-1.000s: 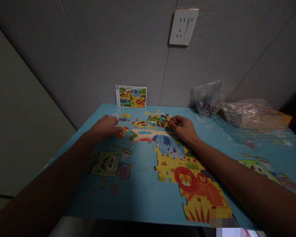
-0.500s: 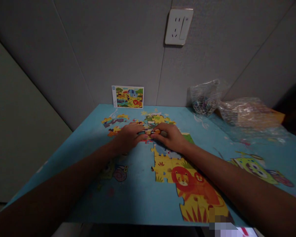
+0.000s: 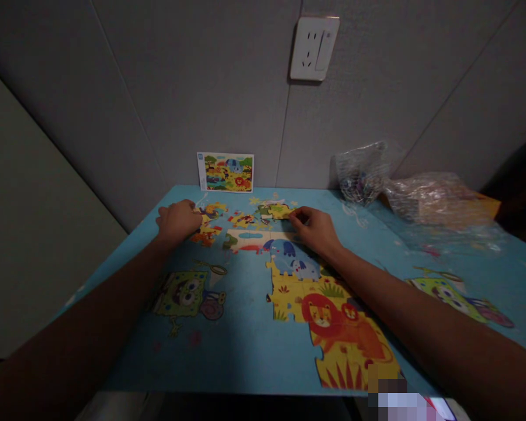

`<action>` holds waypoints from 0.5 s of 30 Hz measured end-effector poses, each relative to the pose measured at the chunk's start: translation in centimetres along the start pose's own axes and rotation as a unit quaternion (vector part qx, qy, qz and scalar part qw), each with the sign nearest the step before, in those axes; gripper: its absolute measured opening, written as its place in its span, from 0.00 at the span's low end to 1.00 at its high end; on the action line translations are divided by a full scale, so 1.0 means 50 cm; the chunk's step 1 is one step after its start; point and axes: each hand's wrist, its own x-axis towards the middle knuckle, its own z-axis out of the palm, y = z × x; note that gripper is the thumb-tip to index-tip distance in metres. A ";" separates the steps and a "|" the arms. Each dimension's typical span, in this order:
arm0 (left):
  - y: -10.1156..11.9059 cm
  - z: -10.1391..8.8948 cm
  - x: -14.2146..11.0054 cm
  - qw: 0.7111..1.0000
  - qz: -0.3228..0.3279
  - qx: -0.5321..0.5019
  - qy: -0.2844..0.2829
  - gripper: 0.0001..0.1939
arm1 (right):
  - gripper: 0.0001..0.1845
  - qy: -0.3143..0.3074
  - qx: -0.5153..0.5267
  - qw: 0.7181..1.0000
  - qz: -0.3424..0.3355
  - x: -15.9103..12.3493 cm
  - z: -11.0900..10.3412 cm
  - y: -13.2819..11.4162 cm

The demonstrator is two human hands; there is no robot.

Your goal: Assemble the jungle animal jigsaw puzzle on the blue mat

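A partly joined jigsaw puzzle [image 3: 289,298] with lions and elephants lies on the blue table. Along its upper left runs a joined strip with a pale sky and a cloud [image 3: 251,236]. My right hand [image 3: 316,231] is beyond the elephants, thumb and forefinger pinched at the edge of a yellow-green puzzle piece [image 3: 280,211]. At the far left, my left hand [image 3: 179,221] reaches over loose puzzle pieces [image 3: 207,234], its fingertips largely hidden. Several more loose pieces [image 3: 242,220] lie between the hands.
A picture card [image 3: 227,173] of the whole scene leans against the wall. Crumpled clear plastic bags [image 3: 425,199] sit at the back right, one holding something dark. The table covering [image 3: 241,345] has printed cartoon figures. A wall socket [image 3: 314,48] is above.
My hands were together over the pale-sky strip and have moved apart. The left went left to the loose pieces, the right slightly right and away from me. The strip now lies uncovered, joined above the elephants.
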 end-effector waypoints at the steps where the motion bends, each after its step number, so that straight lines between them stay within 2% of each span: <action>1: 0.000 0.004 0.000 1.000 0.001 0.011 0.005 0.27 | 0.12 -0.001 -0.007 1.000 0.003 0.000 0.000 0.001; 4: 0.007 0.011 -0.005 0.999 0.034 0.024 0.034 0.25 | 0.12 0.007 -0.034 0.999 0.010 0.000 -0.002 0.001; 7: 0.023 0.014 -0.014 0.991 0.123 -0.001 0.048 0.24 | 0.11 0.012 -0.058 0.998 0.022 0.000 -0.005 0.001; 11: 0.044 0.024 -0.035 0.962 0.274 -0.013 -0.001 0.27 | 0.12 0.001 -0.067 0.997 0.037 0.002 -0.004 0.004; 15: 0.052 0.032 -0.051 0.944 0.325 0.010 -0.065 0.25 | 0.15 -0.025 -0.070 0.997 0.016 0.003 0.002 0.006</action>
